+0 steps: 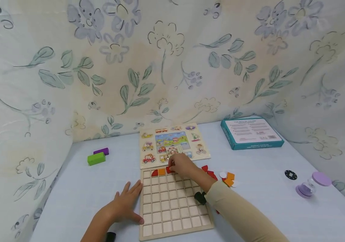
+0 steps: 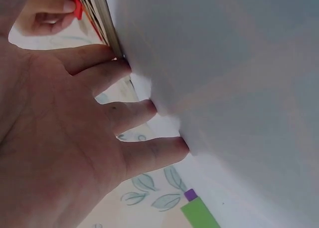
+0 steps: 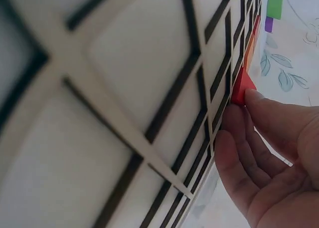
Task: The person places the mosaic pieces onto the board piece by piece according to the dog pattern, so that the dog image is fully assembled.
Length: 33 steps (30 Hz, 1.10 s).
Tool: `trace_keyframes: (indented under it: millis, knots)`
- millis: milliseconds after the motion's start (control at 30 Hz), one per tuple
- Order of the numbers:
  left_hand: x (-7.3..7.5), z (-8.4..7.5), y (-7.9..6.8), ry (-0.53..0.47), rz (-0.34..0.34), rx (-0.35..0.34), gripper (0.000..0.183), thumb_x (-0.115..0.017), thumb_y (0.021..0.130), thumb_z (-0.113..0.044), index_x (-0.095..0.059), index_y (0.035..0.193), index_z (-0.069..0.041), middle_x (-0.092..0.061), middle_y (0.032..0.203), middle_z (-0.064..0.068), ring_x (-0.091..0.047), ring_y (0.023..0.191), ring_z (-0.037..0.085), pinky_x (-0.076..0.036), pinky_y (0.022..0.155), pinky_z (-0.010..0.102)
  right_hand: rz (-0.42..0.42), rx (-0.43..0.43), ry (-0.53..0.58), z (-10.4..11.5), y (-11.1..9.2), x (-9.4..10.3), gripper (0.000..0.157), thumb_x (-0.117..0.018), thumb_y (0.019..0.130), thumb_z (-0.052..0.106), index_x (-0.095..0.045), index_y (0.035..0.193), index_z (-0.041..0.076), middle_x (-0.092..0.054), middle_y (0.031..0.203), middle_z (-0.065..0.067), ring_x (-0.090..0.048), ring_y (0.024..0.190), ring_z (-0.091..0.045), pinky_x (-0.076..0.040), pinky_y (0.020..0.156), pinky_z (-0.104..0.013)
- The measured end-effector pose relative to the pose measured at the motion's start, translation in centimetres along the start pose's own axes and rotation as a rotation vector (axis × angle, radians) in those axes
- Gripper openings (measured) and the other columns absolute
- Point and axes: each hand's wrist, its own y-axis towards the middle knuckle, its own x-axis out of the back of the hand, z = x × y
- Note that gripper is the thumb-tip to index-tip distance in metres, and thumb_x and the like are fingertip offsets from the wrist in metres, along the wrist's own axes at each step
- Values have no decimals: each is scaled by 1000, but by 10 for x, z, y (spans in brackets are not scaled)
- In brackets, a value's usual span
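Nearest the camera, your cream sleeve (image 1: pixel 239 210) crossed the lower right of the head view. Your right hand (image 1: pixel 182 165) pinched a red piece (image 3: pixel 241 87) between thumb and fingers at the far row of the wooden grid board (image 1: pixel 167 205). The piece stood tilted, partly proud of the board; whether it touched the bottom of its square, you could not tell. Just left of it in that row sat an orange square (image 1: pixel 161 172), then a rounded red piece (image 1: pixel 155 173).

Your left hand (image 1: pixel 123 205) lay with fingers and thumb spread along the board's left edge, fingertips down at the edge and on the table (image 1: pixel 263 208).

Beyond the grid lay a picture puzzle (image 1: pixel 203 156). Loose red pieces (image 1: pixel 212 174) and orange pieces (image 1: pixel 229 181) lay right of the grid, partly behind your forearm. A green block (image 1: pixel 96 158) lay beside a purple block (image 1: pixel 102 151) at far left; a teal box (image 1: pixel 252 132) lay at far right.
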Motion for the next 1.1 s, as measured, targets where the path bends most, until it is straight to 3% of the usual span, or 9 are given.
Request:
trace_keyframes:
  millis: [200, 467, 567, 667, 800, 933, 1100]
  knots:
    - [-2, -6, 2, 9, -4, -8, 115, -83, 49, -49, -28, 142, -12, -18, 151, 4, -4, 136, 39, -8, 98, 70, -13, 21, -87, -4, -3, -1, 6, -65, 83, 16, -64, 78, 14, -58, 72, 5, -52, 62, -8, -44, 54, -23]
    - [-8, -8, 4, -19, 0, -3, 116, -83, 47, -49, -28, 142, -11, -19, 150, 5, -4, 136, 40, -7, 97, 71, 23, 39, -303, 1, -8, -1, 9, -63, 86, 19, -68, 79, 15, -62, 74, 6, -53, 63, -6, -44, 56, -21]
    - [-10, -5, 3, -34, -9, 3, 117, -84, 46, -50, -28, 142, -12, -19, 151, 5, -3, 136, 40, -7, 97, 71, 27, 84, -273, -3, -9, 8, 11, -61, 87, 20, -70, 87, 13, -66, 82, 4, -57, 69, -6, -47, 60, -21]
    - [-9, 1, 0, -21, -28, 5, 119, -83, 45, -51, -28, 142, -11, -19, 151, 5, -4, 136, 40, -7, 96, 72, -8, 103, -164, -13, -13, 28, 16, -59, 88, 17, -70, 96, 9, -67, 91, 0, -61, 78, -10, -50, 68, -24]
    - [-4, 8, -6, -2, -35, 18, 120, -83, 43, -52, -28, 142, -10, -19, 150, 8, -5, 135, 43, -7, 93, 73, -64, 33, -142, -38, -21, 51, 14, -61, 87, 13, -69, 97, 8, -67, 93, -1, -61, 86, -15, -52, 75, -29]
    - [-2, 9, -8, -10, -14, 20, 121, -83, 43, -52, -28, 142, -8, -19, 150, 10, -4, 134, 45, -6, 92, 74, 5, -86, -163, -68, -34, 56, 12, -63, 85, 15, -68, 95, 12, -65, 91, 2, -58, 81, -13, -51, 74, -30]
    - [1, 3, -2, 9, -20, -38, 118, -82, 46, -51, -28, 142, -9, -19, 150, 7, -4, 135, 42, -8, 94, 73, 32, -155, -139, -91, -52, 58, 16, -67, 82, 20, -68, 95, 13, -63, 90, 3, -56, 80, -12, -50, 75, -30]
